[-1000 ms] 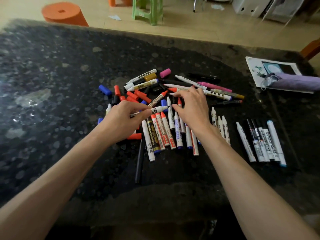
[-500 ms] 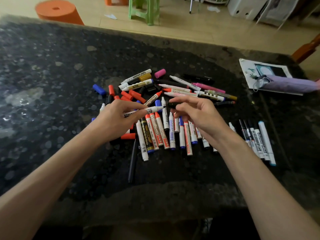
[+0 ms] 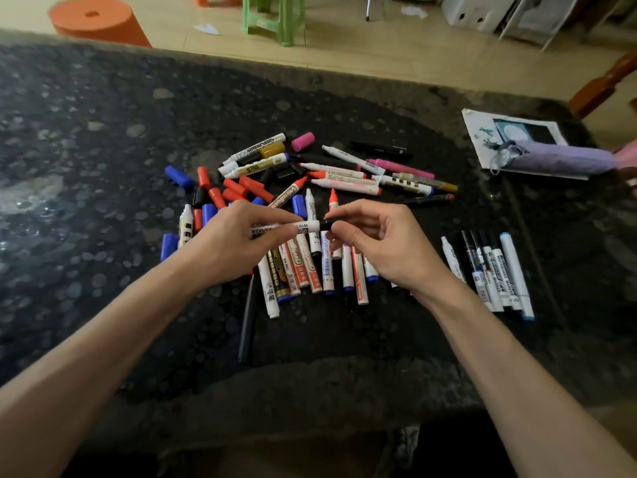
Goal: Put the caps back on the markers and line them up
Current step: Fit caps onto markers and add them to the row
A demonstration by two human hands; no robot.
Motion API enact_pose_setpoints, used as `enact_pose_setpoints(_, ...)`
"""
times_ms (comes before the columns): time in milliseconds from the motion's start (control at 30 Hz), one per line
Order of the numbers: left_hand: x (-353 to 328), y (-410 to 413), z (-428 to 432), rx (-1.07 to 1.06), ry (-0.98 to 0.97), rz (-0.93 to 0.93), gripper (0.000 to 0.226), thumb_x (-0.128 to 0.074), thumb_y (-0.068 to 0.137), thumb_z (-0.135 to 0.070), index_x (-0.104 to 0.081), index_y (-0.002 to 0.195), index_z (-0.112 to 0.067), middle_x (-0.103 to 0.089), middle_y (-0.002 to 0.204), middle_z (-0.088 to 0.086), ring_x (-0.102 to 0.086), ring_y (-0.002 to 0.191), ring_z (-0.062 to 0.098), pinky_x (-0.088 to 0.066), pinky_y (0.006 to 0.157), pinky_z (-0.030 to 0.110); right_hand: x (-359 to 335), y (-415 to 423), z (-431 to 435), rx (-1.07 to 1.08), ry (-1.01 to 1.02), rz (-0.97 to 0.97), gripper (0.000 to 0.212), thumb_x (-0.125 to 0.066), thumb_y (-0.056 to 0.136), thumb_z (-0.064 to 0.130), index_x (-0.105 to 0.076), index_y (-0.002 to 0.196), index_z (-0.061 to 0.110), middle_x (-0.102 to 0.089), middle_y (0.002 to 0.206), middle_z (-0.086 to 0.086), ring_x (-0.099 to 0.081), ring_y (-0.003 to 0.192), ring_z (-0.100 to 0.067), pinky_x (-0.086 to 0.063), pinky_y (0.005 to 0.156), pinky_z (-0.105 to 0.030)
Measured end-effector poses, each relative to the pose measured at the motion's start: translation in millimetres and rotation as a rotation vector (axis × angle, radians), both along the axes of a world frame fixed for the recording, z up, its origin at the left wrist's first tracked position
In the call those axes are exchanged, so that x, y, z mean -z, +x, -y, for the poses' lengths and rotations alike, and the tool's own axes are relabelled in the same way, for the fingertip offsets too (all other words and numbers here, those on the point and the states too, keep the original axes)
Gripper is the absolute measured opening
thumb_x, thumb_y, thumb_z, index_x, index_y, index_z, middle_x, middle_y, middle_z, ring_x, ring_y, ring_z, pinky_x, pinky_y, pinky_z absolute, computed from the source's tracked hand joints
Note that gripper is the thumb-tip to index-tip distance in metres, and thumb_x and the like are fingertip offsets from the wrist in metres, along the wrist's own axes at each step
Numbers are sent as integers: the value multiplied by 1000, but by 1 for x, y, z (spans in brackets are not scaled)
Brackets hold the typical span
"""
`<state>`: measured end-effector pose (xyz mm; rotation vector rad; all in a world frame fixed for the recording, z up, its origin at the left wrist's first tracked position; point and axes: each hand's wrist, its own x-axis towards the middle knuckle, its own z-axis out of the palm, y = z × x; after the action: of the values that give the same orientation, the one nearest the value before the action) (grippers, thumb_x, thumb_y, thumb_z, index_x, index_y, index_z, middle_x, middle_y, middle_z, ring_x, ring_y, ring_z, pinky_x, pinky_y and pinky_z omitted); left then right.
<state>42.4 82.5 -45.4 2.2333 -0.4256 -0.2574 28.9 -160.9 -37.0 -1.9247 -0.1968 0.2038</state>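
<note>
My left hand (image 3: 234,243) grips a white whiteboard marker (image 3: 303,227), held level above the table. My right hand (image 3: 382,243) pinches a black cap (image 3: 327,223) that sits at the marker's right end. Under both hands lies a row of white markers (image 3: 310,267) with red, blue and black ends. A second row of capped markers (image 3: 493,270) lies to the right. Behind the hands is a loose heap of uncapped markers (image 3: 348,174) and loose red caps (image 3: 238,189) and blue caps (image 3: 177,175), plus a pink cap (image 3: 302,141).
The table (image 3: 103,150) is dark speckled stone. A paper sheet (image 3: 482,139) with a purple folded umbrella (image 3: 558,160) lies at the back right. A thin black pen (image 3: 248,319) lies near the front. An orange stool (image 3: 96,19) and a green stool (image 3: 275,15) stand on the floor beyond.
My right hand left the heap with a black cap and brought it to the tip of the marker in my left hand. The left hand lifted the marker slightly toward the middle.
</note>
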Motion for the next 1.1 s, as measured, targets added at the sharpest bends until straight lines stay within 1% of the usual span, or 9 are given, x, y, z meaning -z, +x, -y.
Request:
enact_pose_setpoints(100,3,0,0,-19,4,23,26,-61,99,-38,-75,121,-33,-72,90,-25,-68,90,-5,-51,75,15,4,-3,-6,28,-7,63,16,-70,98,7,-77,112,9,-79,89,-3,-78,82,-15,-58,75,-21)
enact_pose_setpoints(200,7,0,0,-5,0,19,27,-59,100,-40,-74,122,-34,-77,89,-10,-72,85,10,-59,80,37,7,-7,-10,69,11,82,17,-71,97,8,-77,110,15,-79,86,1,-78,78,-15,-60,75,-24)
enact_pose_setpoints(333,7,-2,0,15,-7,5,26,-61,100,-34,-75,122,-31,-72,98,-26,-67,96,-6,-55,90,30,12,-14,-16,114,12,89,19,-74,95,9,-77,109,21,-79,88,5,-77,78,-13,-63,79,-30)
enact_pose_setpoints(467,7,-2,0,31,7,-28,25,-60,101,-33,-75,121,-33,-70,90,-31,-65,90,-8,-53,88,31,16,-20,-19,148,30,101,22,-75,94,9,-76,109,24,-79,90,9,-77,79,-11,-62,78,-25)
enact_pose_setpoints(600,7,-5,-2,64,-15,-84,24,-58,101,-36,-74,120,-39,-76,100,-12,-70,96,9,-56,94,45,20,-22,-18,131,27,117,19,-75,94,8,-77,108,20,-78,89,8,-76,78,-13,-60,76,-25)
enact_pose_setpoints(700,2,-5,-5,142,-68,-119,23,-54,103,-36,-76,108,-39,-70,80,5,-63,73,26,-55,79,53,16,-20,-17,61,-3,125,14,-74,95,12,-77,108,18,-78,90,1,-76,80,-17,-63,78,-35)
enact_pose_setpoints(833,-11,-3,-8,247,-163,-201,33,-45,103,-42,-71,85,-30,-39,66,1,-36,59,15,-39,56,36,5,-13,-9,7,49,127,13,-72,97,13,-76,108,8,-76,90,-8,-74,82,-24,-63,78,-37)
enact_pose_setpoints(933,-15,0,-8,239,-206,-367,34,-47,97,-47,-72,93,-25,-37,65,0,-33,54,8,-32,48,17,2,-12,-5,-34,29,153,14,-70,98,12,-76,109,6,-76,90,-8,-74,81,-20,-62,77,-31)
enact_pose_setpoints(1100,-18,-2,-19,55,-319,-672,38,-47,102,-41,-80,103,-22,-36,64,-6,-26,53,5,-23,42,13,0,-6,4,4,95,166,16,-70,97,6,-76,110,12,-77,92,1,-73,81,-11,-59,78,-25)
